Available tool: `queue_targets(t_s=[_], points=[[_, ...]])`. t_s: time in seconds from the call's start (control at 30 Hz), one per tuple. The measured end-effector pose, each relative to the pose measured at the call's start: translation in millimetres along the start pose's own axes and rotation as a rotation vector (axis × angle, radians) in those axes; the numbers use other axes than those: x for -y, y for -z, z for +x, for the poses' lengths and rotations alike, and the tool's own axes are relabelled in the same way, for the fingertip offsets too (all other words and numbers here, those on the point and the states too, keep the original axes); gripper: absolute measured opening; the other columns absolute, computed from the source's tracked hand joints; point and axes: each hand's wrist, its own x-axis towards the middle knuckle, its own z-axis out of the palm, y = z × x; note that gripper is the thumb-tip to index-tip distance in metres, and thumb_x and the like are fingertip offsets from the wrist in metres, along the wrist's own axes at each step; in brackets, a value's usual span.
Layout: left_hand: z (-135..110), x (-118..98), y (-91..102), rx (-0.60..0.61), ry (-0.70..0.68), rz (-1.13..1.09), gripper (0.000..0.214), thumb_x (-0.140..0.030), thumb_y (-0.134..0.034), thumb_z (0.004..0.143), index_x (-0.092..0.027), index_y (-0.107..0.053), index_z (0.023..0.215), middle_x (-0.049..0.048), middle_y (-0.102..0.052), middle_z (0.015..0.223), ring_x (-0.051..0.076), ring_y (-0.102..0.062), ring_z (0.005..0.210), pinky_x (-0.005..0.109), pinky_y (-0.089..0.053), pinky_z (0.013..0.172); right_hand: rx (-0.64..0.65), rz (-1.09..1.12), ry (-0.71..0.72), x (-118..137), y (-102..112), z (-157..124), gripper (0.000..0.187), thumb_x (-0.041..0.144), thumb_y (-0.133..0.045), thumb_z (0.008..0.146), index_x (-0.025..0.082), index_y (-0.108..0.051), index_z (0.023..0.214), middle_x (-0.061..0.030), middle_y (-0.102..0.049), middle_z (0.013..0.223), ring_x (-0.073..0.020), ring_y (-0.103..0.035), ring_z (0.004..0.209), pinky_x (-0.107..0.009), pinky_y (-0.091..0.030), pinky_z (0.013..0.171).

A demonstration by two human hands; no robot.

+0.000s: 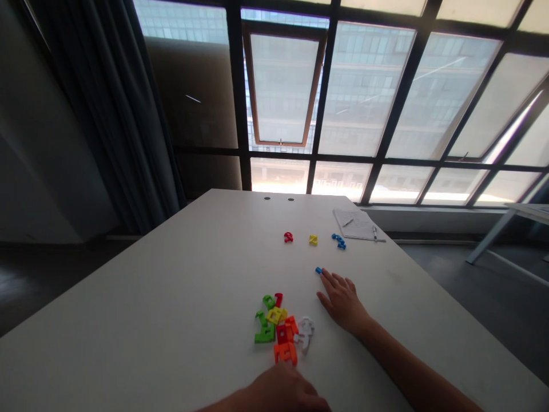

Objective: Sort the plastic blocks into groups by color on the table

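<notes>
My right hand [343, 298] lies low over the white table with its fingers stretched out and the thumb apart. Its index fingertip touches a small blue plastic piece [318, 270]. At the bottom edge, my left hand [283, 389] is seen from the back, its fingers mostly hidden. It is right beside an orange plastic piece [285, 353], and whether it grips that piece does not show. This piece belongs to a loose pile with green pieces [265, 333], a yellow piece [275, 315], a red piece [282, 333] and white pieces [305, 327].
Farther back, a red piece [288, 237], a yellow piece [313, 240] and blue pieces [338, 241] lie in a row. Paper sheets [358, 224] with pens on them are near the table's [180, 274] right edge. Windows stand beyond, with a dark curtain [128, 114] at left.
</notes>
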Motion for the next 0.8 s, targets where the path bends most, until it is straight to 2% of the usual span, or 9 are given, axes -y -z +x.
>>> queue_targets(t_s=[0.13,0.27,0.47,0.63,0.8], points=[[-2,2,-2.4,0.002,0.001,0.002,0.020,-0.038,-0.064,0.097,-0.028,-0.065,0.114,-0.0060,-0.075,0.081,0.009,-0.069,0.068,0.019,-0.040,0.055,0.016,-0.100,-0.079,-20,3,6,0.067,0.059,-0.026,0.103,0.021,-0.038,0.156,-0.0083,-0.026,0.166,-0.0347,-0.026,0.150,-0.062,-0.011,0.119],[-3,3,-5.5,0.013,0.007,-0.007,0.020,-0.039,-0.064,0.097,-0.028,-0.064,0.114,-0.0064,-0.075,0.081,0.008,-0.069,0.068,0.019,-0.039,0.054,0.033,-0.149,-0.229,-60,3,20,0.069,0.061,-0.018,0.103,0.020,-0.040,0.155,-0.0093,-0.021,0.168,-0.0353,-0.030,0.147,-0.064,-0.017,0.116],[-4,7,-14.1,-0.020,0.005,0.032,0.019,-0.041,-0.064,0.097,-0.028,-0.063,0.111,-0.0087,-0.073,0.076,0.007,-0.066,0.063,0.021,-0.035,0.050,0.056,-0.146,-0.311,-106,-2,50,0.070,0.062,-0.015,0.102,0.023,-0.035,0.157,-0.0084,-0.013,0.169,-0.0349,-0.027,0.149,-0.065,-0.017,0.116],[-6,9,-20.4,-0.029,0.001,0.043,0.018,-0.039,-0.067,0.095,-0.028,-0.063,0.109,-0.0095,-0.074,0.079,0.006,-0.068,0.066,0.021,-0.036,0.050,0.044,-0.106,-0.364,-118,-2,72,0.067,0.062,-0.016,0.103,0.027,-0.034,0.157,-0.0050,-0.012,0.170,-0.0344,-0.027,0.149,-0.067,-0.019,0.116],[-6,11,-21.8,-0.013,0.006,0.060,0.018,-0.041,-0.066,0.095,-0.028,-0.063,0.108,-0.0096,-0.074,0.078,0.007,-0.066,0.062,0.022,-0.034,0.049,-0.047,-0.095,-0.353,-121,-3,75,0.064,0.060,-0.021,0.103,0.029,-0.034,0.157,-0.0072,-0.013,0.170,-0.0354,-0.033,0.146,-0.067,-0.027,0.112]])
